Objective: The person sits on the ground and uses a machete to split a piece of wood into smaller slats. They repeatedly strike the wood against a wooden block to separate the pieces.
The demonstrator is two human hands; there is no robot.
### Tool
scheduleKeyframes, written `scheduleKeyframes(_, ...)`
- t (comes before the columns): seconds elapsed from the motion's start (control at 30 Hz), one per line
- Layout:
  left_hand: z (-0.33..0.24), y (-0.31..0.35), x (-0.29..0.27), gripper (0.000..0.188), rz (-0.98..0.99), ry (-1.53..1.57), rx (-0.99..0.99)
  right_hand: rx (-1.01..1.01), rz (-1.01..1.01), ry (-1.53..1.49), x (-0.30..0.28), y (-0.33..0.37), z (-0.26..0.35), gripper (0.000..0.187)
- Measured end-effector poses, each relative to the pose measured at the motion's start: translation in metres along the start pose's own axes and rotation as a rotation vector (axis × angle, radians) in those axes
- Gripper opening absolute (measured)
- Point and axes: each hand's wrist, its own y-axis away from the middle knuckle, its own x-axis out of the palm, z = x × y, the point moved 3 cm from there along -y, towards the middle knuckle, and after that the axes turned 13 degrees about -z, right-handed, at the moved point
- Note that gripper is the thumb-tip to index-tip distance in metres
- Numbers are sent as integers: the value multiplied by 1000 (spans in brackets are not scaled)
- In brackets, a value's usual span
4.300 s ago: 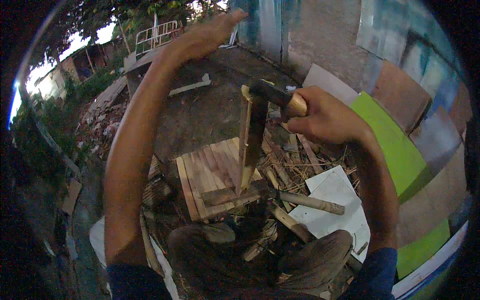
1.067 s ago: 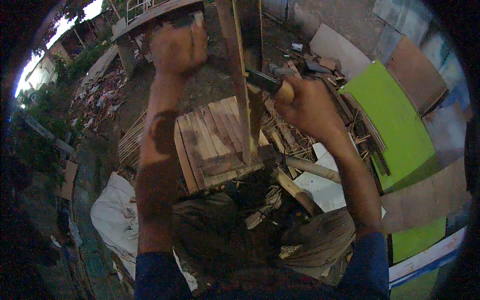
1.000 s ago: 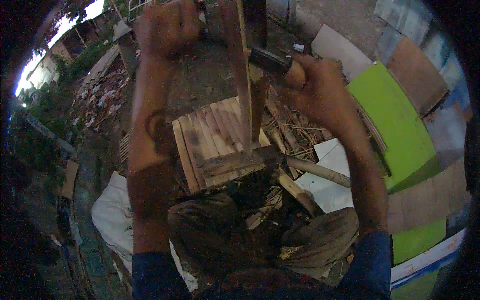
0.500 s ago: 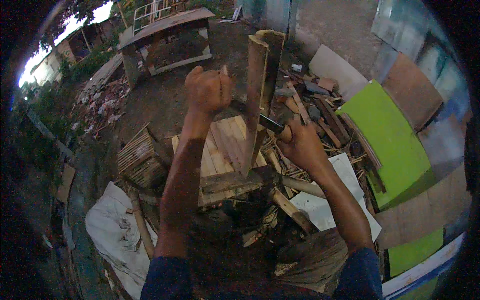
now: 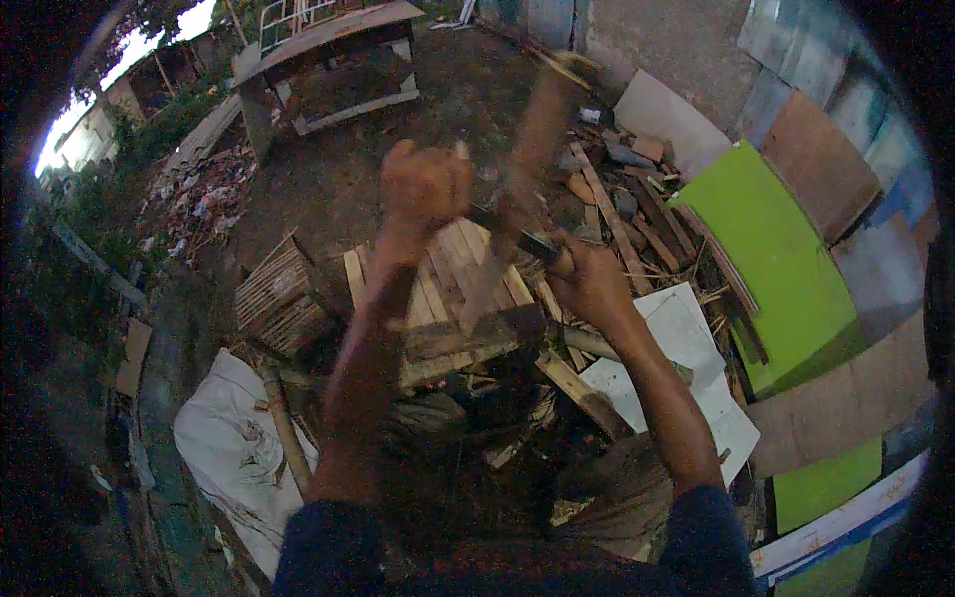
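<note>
A split length of bamboo [image 5: 542, 134], blurred by motion, leans with its top to the right over a slatted wooden stand. Across it runs a dark-bladed knife [image 5: 538, 245], its middle hidden behind or inside the bamboo. My right hand [image 5: 595, 286] is closed round the knife's handle on the right side. On the left, my left hand [image 5: 426, 187] is closed in a fist at the blade's far end, thumb up. Below the bamboo is the slatted wooden stand [image 5: 438, 274], with a thick beam [image 5: 473, 333] along its near edge.
A slatted bamboo piece [image 5: 284, 298] and a white sack [image 5: 234, 423] lie to the left. On the right are a scrap wood pile [image 5: 647, 209], a white board [image 5: 686, 338] and a bright green panel [image 5: 771, 269]. A low wooden table [image 5: 343, 80] stands far back.
The bamboo has gone from nearly upright to leaning right at the top, its lower end swinging left. Both hands keep their grip on the knife and have shifted only slightly.
</note>
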Motion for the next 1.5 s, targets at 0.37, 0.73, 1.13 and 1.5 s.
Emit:
scheduleKeyframes(0.37,-60,-6,57,44,-54,33,-153,122,61,234,-79,11,-28,38)
scheduleKeyframes(0.73,1,57,-6,36,98,-109,-214,-25,108,178,5,-8,-8,42)
scheduleKeyframes(1.13,28,-3,-17,30,-76,-216,-63,-109,134,113,-47,-51,46,39)
scheduleKeyframes(1.5,-19,59,-21,26,130,114,-368,36,141,83,52,58,-37,52)
